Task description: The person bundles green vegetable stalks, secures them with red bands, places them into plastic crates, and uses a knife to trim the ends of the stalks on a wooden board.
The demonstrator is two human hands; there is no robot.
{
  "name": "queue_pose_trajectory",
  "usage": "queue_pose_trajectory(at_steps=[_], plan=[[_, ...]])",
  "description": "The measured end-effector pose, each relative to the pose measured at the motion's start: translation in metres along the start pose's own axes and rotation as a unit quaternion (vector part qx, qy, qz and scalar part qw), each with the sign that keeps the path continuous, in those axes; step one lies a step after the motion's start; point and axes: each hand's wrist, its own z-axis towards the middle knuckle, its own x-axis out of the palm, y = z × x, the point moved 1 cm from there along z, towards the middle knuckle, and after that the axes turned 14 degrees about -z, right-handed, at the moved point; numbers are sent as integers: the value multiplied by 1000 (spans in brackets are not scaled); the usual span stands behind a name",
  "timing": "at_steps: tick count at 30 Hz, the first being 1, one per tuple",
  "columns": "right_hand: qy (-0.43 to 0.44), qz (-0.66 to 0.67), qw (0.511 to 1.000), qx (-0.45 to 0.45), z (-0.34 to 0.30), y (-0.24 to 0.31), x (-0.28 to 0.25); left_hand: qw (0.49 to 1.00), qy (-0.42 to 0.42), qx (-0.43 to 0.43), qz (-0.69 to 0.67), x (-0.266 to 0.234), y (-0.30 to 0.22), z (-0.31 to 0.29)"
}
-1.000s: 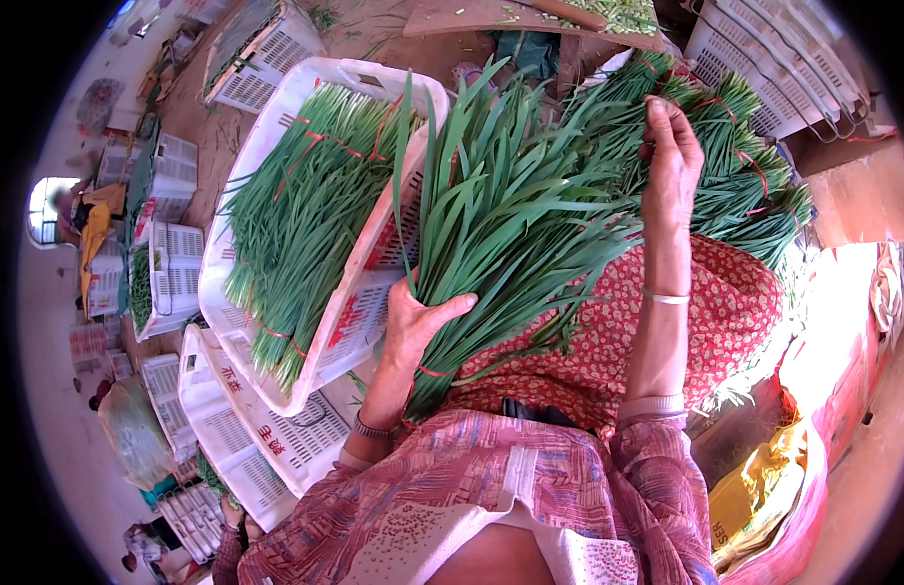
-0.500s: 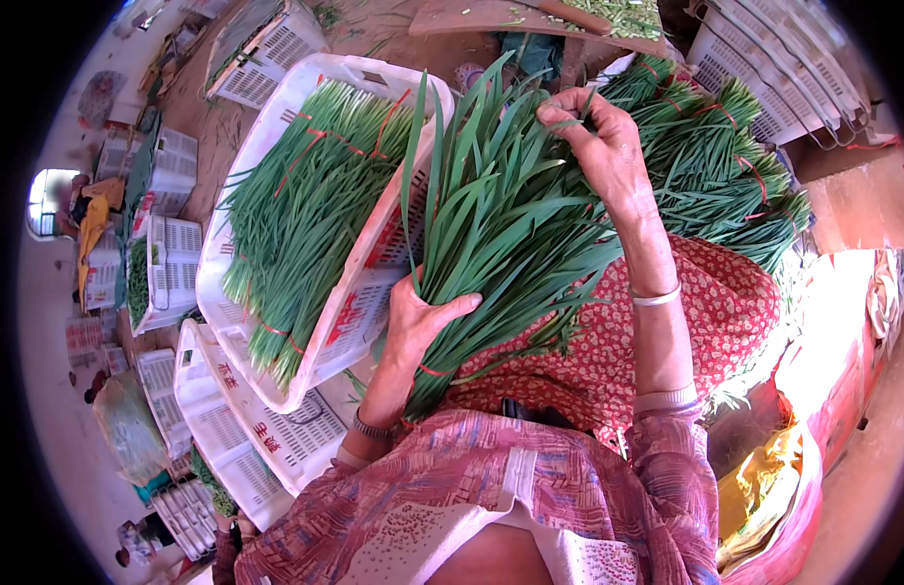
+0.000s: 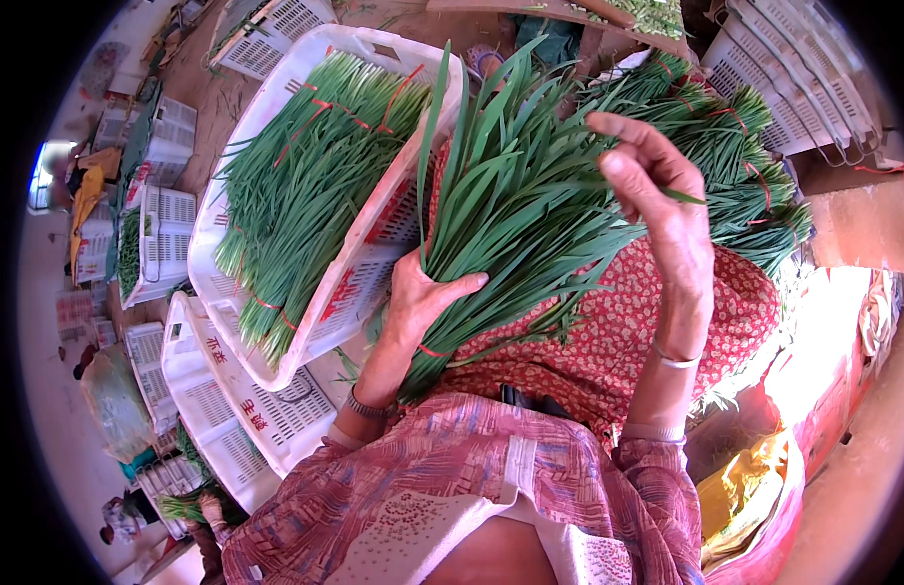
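Observation:
My left hand [image 3: 420, 300] is closed round the lower part of a bunch of garlic chives [image 3: 530, 195], its thumb lying across the leaves. A red tie circles the stems below that hand. The long flat leaves fan away from me over my lap. Just right of their tips is my right hand [image 3: 666, 190], with thumb and forefinger apart and the other fingers curled. A short green leaf [image 3: 684, 197] pokes out from its curled fingers; the rest of the leaf is hidden.
At my left a white crate [image 3: 210, 219] holds red-tied chive bunches [image 3: 320, 185], tilted over another white crate [image 3: 296, 429]. More tied bunches [image 3: 730, 146] are heaped beyond my right hand. White crates [image 3: 783, 78] stand far right. A yellow bag [image 3: 749, 487] lies low right.
My right hand has drawn back to the right from the leaf tips, and its thumb and forefinger have parted. My left hand keeps its hold on the bunch. The view has shifted slightly.

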Motion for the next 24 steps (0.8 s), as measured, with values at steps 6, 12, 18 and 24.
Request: queue_pose_trajectory(at_steps=[6,12,18,24], plan=[[0,-30,1000,5,6,-6,32,999,0,-1,-39,1,4,0],[-166,281,943,-69,34,-35,14,999,-8,-1,-34,1,3,0],[-24,50,998,3,10,-20,7,1000,-10,-2,-24,-5,5,0],[-19,-17,999,-24,6,-7,40,999,9,-20,-49,0,5,2]])
